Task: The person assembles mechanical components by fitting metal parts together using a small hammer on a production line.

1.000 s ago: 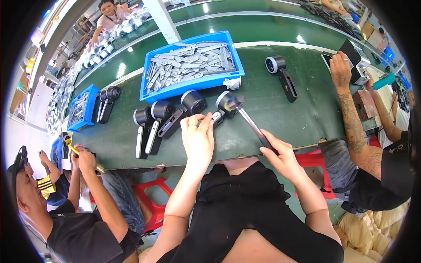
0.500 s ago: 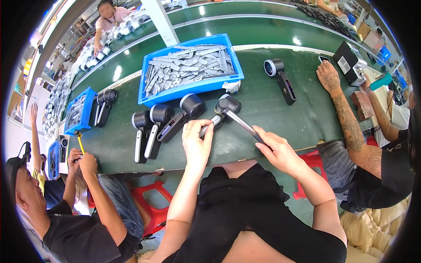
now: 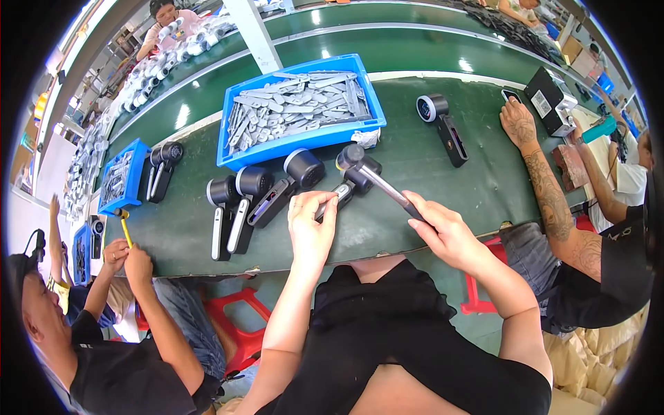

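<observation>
My left hand (image 3: 311,221) is closed on the handle of a black, round-headed handheld device (image 3: 368,181) with a grey strip along its handle. The device lies on the green table mat. My right hand (image 3: 446,234) grips the dark handle end of a mallet (image 3: 384,184). Its shaft is silvery, and its rounded head is over the device's head; whether they touch I cannot tell. Left of my left hand lie more such devices: one with its handle angled towards me (image 3: 304,166), another (image 3: 252,181) beside it, and a third (image 3: 221,190).
A blue tray (image 3: 232,155) heaped with grey strips stands beyond the devices. Another device (image 3: 451,135) lies to the right, near a co-worker's tattooed arm (image 3: 546,180) and a black box (image 3: 550,100). At left, a co-worker holds a yellow-handled hammer (image 3: 126,228) near a small blue tray (image 3: 123,204).
The mallet's head has risen slightly off the device's head, and my right hand has shifted a little to the right and down. My left hand stays on the device's handle.
</observation>
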{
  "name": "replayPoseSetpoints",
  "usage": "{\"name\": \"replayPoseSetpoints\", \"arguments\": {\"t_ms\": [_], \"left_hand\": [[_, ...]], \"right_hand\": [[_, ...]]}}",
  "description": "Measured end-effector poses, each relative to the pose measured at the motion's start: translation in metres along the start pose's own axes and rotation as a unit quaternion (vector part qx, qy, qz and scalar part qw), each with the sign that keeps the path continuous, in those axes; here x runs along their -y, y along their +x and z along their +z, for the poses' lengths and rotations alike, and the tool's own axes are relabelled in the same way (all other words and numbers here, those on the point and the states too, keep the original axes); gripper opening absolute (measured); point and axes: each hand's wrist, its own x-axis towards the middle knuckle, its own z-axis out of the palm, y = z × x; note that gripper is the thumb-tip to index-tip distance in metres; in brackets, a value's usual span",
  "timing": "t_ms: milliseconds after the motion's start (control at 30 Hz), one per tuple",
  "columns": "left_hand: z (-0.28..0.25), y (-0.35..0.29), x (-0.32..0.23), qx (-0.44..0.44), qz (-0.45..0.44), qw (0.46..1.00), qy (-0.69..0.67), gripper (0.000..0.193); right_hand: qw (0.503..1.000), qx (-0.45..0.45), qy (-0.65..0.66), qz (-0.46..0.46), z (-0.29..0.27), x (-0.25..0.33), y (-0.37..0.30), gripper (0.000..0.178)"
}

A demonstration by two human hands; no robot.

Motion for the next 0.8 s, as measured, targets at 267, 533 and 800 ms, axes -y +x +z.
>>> {"name": "replayPoseSetpoints", "arguments": {"t_ms": [267, 533, 800], "left_hand": [[-0.012, 0.001, 0.001, 0.061, 0.016, 0.997, 0.047, 0.029], [-0.034, -0.016, 0.015, 0.043, -0.007, 0.996, 0.081, 0.029], [-0.033, -0.011, 0.023, 0.050, 0.030, 0.997, 0.055, 0.026]], "right_hand": [[1.000, 0.013, -0.009, -0.006, 0.002, 0.003, 0.000, 0.047], [0.999, -0.004, -0.029, -0.044, 0.010, 0.022, -0.010, 0.048], [0.999, 0.036, -0.030, -0.012, 0.024, 0.024, -0.017, 0.046]]}}
